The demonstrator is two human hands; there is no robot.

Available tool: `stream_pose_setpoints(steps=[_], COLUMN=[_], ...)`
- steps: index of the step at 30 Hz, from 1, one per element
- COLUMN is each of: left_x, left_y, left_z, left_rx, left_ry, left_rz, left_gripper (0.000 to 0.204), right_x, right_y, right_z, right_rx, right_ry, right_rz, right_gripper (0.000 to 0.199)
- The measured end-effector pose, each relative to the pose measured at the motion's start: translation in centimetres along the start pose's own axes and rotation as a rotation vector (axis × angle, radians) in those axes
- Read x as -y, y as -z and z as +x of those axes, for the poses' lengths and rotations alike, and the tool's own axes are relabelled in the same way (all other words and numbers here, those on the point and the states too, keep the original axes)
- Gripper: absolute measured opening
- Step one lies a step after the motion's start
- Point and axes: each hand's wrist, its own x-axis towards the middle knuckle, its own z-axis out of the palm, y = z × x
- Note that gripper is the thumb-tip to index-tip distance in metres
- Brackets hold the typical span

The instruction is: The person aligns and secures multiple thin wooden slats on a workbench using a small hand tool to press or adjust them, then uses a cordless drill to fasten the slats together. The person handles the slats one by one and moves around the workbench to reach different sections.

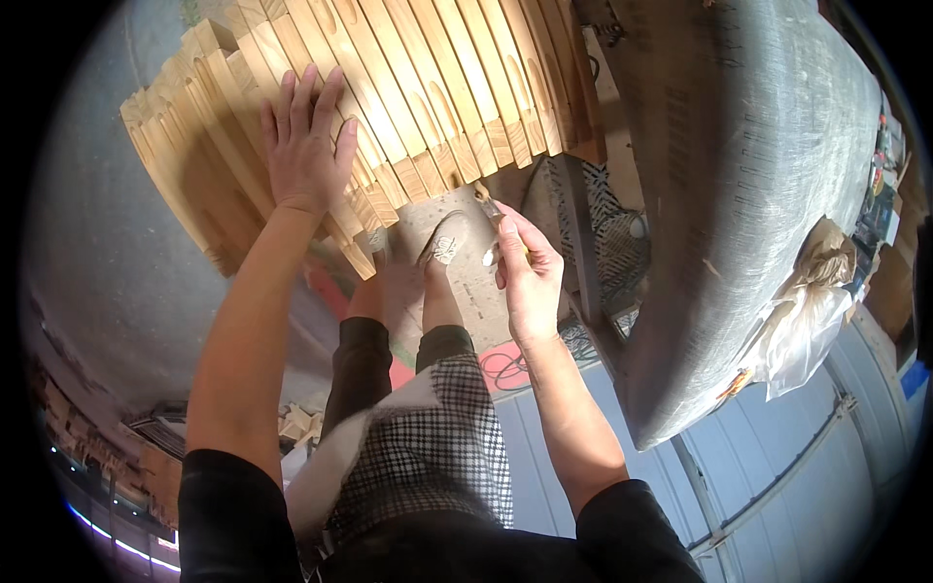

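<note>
Long pale wooden strips [428,83] lie side by side in a row, several with rounded slots cut into their faces. My left hand [306,160] rests on top of them toward the left, palm down with its fingers stretched out. In my right hand [530,277] is a small paintbrush [490,205], gripped by its handle between thumb and fingers. The brush tip sits at or just short of the near cut ends of the strips; I cannot tell whether it touches. One strip end [358,258] juts out nearer to me than the others.
A large grey wrapped bulk [748,194] stands close on the right, with a crumpled plastic bag [812,306] beside it. A dark metal frame leg [583,233] is near my right hand. Below are my shoes [444,243] and a dark cable [505,369] on the floor.
</note>
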Motion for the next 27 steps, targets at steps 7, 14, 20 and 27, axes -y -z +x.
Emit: stream_pose_setpoints(steps=[7, 14, 20, 27], left_x=[0.0, 0.0, -0.3, -0.3], left_y=[0.3, 0.3, 0.4, 0.3], left_z=[0.3, 0.4, 0.4, 0.4], left_rx=[-0.026, -0.017, -0.020, -0.021], left_ry=[-0.016, -0.007, -0.017, -0.008], left_rz=[-0.006, 0.000, -0.005, -0.013], left_gripper=[0.063, 0.062, 0.065, 0.065], right_x=[-0.1, 0.0, -1.2, -2.5], right_y=[-1.3, -5.0, -5.8, -6.1], right_z=[2.6, 4.5, 5.7, 4.9], right_rx=[-0.186, -0.315, -0.365, -0.352], right_ry=[0.517, 0.522, 0.590, 0.599], right_rz=[-0.540, -0.719, -0.855, -0.917], right_gripper=[0.026, 0.028, 0.034, 0.039])
